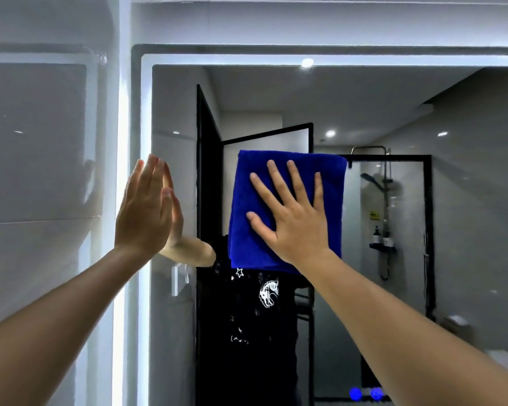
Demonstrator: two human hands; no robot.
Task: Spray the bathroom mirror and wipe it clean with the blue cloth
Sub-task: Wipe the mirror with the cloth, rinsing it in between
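The bathroom mirror [393, 106] fills the wall ahead, edged by a lit white strip. A folded blue cloth [255, 183] lies flat against the glass near its middle. My right hand [294, 218] presses on the cloth with the palm flat and the fingers spread. My left hand [144, 209] rests flat against the mirror's left edge, fingers together and pointing up, holding nothing; its reflection meets it in the glass. No spray bottle is in view.
A glossy grey tiled wall [35, 142] stands to the left of the mirror. The glass reflects a black-framed door, a shower enclosure with a shower head, and a person in a dark printed shirt. Two blue touch lights [365, 394] glow at the mirror's bottom.
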